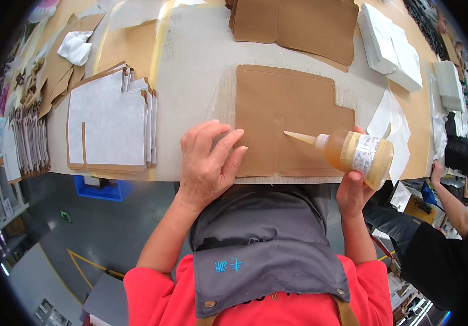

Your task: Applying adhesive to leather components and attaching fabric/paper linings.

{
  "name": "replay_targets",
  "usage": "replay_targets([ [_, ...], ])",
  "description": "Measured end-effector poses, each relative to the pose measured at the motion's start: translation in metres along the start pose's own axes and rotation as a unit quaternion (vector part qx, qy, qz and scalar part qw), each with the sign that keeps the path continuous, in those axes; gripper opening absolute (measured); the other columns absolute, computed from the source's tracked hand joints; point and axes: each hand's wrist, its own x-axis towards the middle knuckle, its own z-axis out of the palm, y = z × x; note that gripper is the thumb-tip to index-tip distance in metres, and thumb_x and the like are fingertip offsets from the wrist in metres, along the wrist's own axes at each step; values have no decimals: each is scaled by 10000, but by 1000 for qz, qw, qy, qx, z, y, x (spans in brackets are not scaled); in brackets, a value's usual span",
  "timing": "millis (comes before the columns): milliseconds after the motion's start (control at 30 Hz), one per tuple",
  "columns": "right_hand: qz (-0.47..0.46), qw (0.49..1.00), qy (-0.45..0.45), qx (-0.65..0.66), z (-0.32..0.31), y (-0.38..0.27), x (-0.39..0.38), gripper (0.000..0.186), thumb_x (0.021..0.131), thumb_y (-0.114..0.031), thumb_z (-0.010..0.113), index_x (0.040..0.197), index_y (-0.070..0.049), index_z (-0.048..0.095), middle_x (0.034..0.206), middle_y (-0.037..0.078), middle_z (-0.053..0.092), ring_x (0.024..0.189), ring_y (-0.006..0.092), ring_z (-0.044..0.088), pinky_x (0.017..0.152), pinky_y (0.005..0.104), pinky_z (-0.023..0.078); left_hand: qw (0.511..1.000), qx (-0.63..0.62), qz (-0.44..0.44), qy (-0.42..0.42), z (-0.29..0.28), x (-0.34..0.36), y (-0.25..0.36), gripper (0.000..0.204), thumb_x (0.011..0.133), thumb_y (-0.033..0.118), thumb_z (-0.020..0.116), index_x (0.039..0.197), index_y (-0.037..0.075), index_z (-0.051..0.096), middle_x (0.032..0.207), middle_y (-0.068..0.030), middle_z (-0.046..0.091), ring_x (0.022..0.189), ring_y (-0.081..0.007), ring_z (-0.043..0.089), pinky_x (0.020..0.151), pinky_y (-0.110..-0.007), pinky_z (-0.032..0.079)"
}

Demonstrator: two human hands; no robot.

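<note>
A flat brown cut panel [299,98], notched at its upper right, lies in front of me on the table. My right hand [352,190] is closed around a squeeze glue bottle [360,157] with amber liquid and a white label. The bottle is tilted to the left, and its long pale nozzle tip is over the middle of the panel; I cannot tell if it touches. At the panel's left edge my left hand [208,157] has its fingers spread and holds nothing. A white strip of sheet [390,127] lies to the right of the bottle.
To the left sits a stack of white-faced, brown-edged panels [106,125]. More brown panels [299,24] are piled at the far side. Folded white sheets [389,46] lie at the far right. A blue crate [102,188] is below the table; another person's arm [451,201] shows at right.
</note>
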Motion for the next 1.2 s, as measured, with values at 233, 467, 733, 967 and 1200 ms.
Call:
replay_targets([
  [233, 51, 999, 2, 13, -10, -7, -22, 1019, 699, -513, 851, 1429, -99, 274, 1416, 227, 463, 1305, 291, 471, 1095, 422, 393, 1000, 4, -1, 3, 0, 1, 1, 267, 814, 131, 738, 1076, 98, 703, 1086, -65, 589, 1070, -284, 553, 934, -384, 417],
  [467, -14, 998, -44, -35, -32, 5, -47, 1030, 666, -587, 831, 1353, -97, 241, 1349, 227, 490, 1267, 333, 496, 1051, 521, 447, 1000, 11, 7, 10, 3, 1, 1, 267, 813, 130, 737, 1076, 96, 704, 1080, -65, 592, 1073, -287, 554, 939, -388, 418],
  [733, 5, 997, 42, -63, -49, -6, -42, 1057, 749, -686, 718, 1468, -56, 268, 1448, 211, 431, 1265, 337, 510, 1051, 474, 447, 1000, -2, 5, 10, 2, 1, 0, 256, 816, 136, 735, 1066, 91, 700, 1086, -68, 582, 1079, -293, 549, 943, -397, 420],
  [967, 70, 995, 15, 75, -7, -5, 14, 786, 928, -530, 603, 1504, -99, 285, 1496, 180, 417, 1317, 272, 501, 943, 386, 555, 1000, 1, 0, 4, 0, 2, 0, 252, 817, 148, 738, 1062, 98, 702, 1090, -63, 581, 1080, -289, 549, 940, -394, 421],
  [1200, 38, 997, -52, 46, 8, 12, 27, 771, 919, -448, 660, 1500, -109, 283, 1486, 205, 420, 1320, 277, 496, 974, 414, 537, 1000, -4, -10, 4, 0, 2, 1, 256, 814, 155, 744, 1063, 106, 705, 1085, -59, 585, 1078, -281, 550, 939, -390, 420],
])
